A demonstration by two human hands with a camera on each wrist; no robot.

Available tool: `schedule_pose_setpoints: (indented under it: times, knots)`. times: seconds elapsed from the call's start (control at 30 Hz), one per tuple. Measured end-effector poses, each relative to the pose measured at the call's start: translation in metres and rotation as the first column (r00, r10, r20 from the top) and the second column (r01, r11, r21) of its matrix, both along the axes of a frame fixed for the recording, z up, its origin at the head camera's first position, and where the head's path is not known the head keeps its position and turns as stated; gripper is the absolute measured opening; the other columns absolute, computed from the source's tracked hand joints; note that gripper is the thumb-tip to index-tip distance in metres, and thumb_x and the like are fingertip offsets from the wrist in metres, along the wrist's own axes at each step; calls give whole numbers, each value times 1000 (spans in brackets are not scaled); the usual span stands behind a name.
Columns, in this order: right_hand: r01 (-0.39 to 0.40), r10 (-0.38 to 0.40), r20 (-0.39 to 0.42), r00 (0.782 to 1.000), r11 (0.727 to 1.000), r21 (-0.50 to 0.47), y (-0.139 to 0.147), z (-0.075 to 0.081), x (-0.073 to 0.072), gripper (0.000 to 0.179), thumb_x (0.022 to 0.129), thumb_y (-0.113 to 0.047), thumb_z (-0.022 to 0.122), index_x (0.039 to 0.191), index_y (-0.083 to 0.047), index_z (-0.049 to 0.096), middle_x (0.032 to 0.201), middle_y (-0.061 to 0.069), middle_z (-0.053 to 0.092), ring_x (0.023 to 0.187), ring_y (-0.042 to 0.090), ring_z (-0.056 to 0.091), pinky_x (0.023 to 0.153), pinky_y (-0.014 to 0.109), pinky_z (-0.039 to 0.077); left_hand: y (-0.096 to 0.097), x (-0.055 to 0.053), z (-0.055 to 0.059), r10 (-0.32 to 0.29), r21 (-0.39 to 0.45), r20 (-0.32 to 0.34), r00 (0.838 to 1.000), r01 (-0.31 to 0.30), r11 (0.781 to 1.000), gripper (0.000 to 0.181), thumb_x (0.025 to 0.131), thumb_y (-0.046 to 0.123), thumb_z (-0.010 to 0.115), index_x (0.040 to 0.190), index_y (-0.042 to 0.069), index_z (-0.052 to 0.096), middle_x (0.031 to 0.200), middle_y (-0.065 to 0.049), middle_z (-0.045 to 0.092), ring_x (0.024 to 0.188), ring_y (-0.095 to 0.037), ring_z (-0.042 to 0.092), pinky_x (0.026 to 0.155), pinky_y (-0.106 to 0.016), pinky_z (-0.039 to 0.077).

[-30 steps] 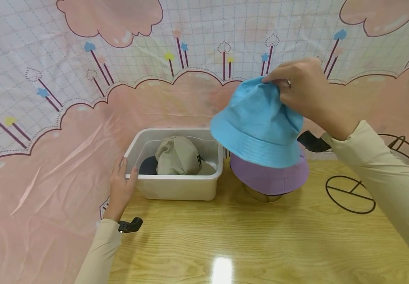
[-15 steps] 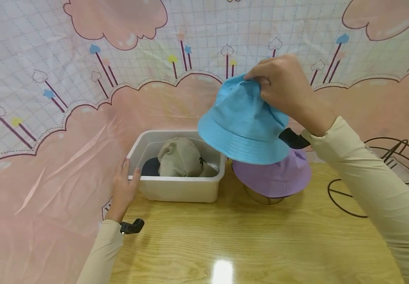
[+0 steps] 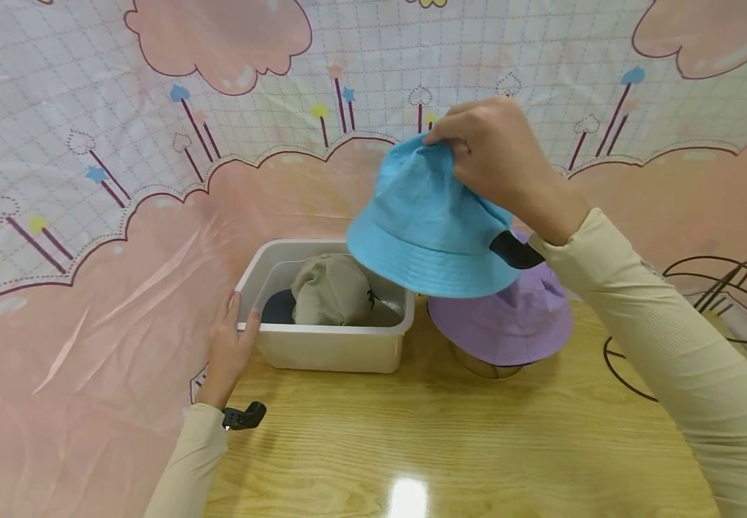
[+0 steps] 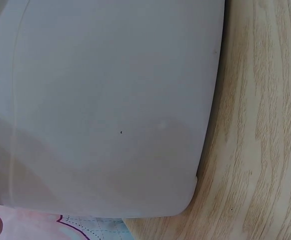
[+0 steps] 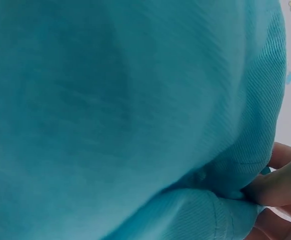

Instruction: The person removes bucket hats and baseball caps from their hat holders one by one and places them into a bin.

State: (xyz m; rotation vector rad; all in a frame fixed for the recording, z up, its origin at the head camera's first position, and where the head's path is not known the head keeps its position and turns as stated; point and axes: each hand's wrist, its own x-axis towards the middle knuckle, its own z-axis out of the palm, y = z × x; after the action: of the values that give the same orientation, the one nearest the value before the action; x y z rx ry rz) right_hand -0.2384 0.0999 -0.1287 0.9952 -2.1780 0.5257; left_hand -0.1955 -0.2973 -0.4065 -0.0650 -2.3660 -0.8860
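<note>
Pinched at its crown by my right hand (image 3: 493, 155), a light blue bucket hat (image 3: 428, 223) hangs brim down in the air. Its brim overlaps the right corner of a white plastic bin (image 3: 331, 349) in the head view. Blue cloth (image 5: 135, 110) fills most of the right wrist view, with the fingertips gathering a fold. My left hand (image 3: 229, 352) rests on the bin's left front corner, its fingers fairly straight along the rim. In the bin lie a beige cap (image 3: 331, 291) and a dark navy piece (image 3: 278, 308), partly hidden behind the front wall.
A purple bucket hat (image 3: 506, 324) sits on a low stand right of the bin, partly behind the blue hat. Black wire stands (image 3: 730, 302) are farther right, partly covered by my right sleeve. Everything stands on a wood-grain table (image 3: 347, 439) before a printed pink cloth (image 3: 153, 302).
My right hand has carried the blue bucket hat leftward, from over the purple hat toward the bin. The left hand keeps its place on the bin's corner.
</note>
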Motion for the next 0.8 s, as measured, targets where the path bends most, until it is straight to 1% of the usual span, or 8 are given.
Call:
schedule_pose_setpoints:
  times: [0.17, 0.27, 0.4, 0.53, 0.67, 0.8]
  knots:
    - [-6, 6, -6, 1000, 1000, -12, -10, 4, -1, 41, 83, 12, 36, 97, 3, 74, 93, 17, 70, 90, 29, 67, 80, 37, 54, -1, 0, 0, 4, -3, 9, 1000, -4, 1000, 58, 93, 22, 53, 138, -11, 38, 146, -26, 33, 133, -43, 31, 106, -56, 26]
    - [-31, 31, -10, 999, 999, -26, -18, 5, -3, 40, 84, 13, 38, 96, 3, 74, 93, 17, 71, 91, 28, 67, 83, 36, 53, -2, 0, -1, 7, -8, 14, 1000, -7, 1000, 58, 93, 23, 53, 138, -11, 38, 147, -24, 32, 133, -42, 31, 107, -55, 26]
    - [-45, 46, 17, 999, 999, -28, -29, 3, -8, 39, 84, 14, 39, 97, 3, 74, 97, 16, 70, 97, 27, 66, 87, 35, 51, -1, 0, -2, -4, -7, 17, 1000, 4, 1000, 59, 94, 24, 53, 139, -11, 37, 147, -24, 32, 134, -42, 30, 107, -55, 25]
    - [-61, 62, 67, 996, 998, -30, -41, -6, -15, 39, 83, 15, 39, 99, 3, 73, 98, 17, 70, 98, 28, 65, 88, 35, 51, 0, 0, -3, -11, 1, 15, 1000, 11, 1000, 59, 95, 25, 52, 139, -11, 37, 147, -25, 31, 134, -42, 30, 107, -56, 25]
    - [-79, 82, 101, 992, 996, -27, -53, -20, -22, 41, 82, 16, 38, 100, 3, 73, 99, 16, 70, 98, 27, 65, 87, 35, 51, -1, 0, -4, -9, 9, 5, 1000, 9, 1000, 58, 95, 24, 52, 139, -11, 37, 147, -25, 32, 134, -43, 30, 107, -56, 25]
    - [-83, 84, 144, 986, 997, -11, -66, -33, -26, 42, 83, 14, 38, 104, 1, 72, 104, 14, 69, 102, 25, 64, 87, 34, 51, -2, 0, -3, -5, 1, -1, 1000, 5, 1000, 58, 94, 24, 52, 139, -11, 37, 146, -25, 32, 133, -43, 30, 107, -55, 25]
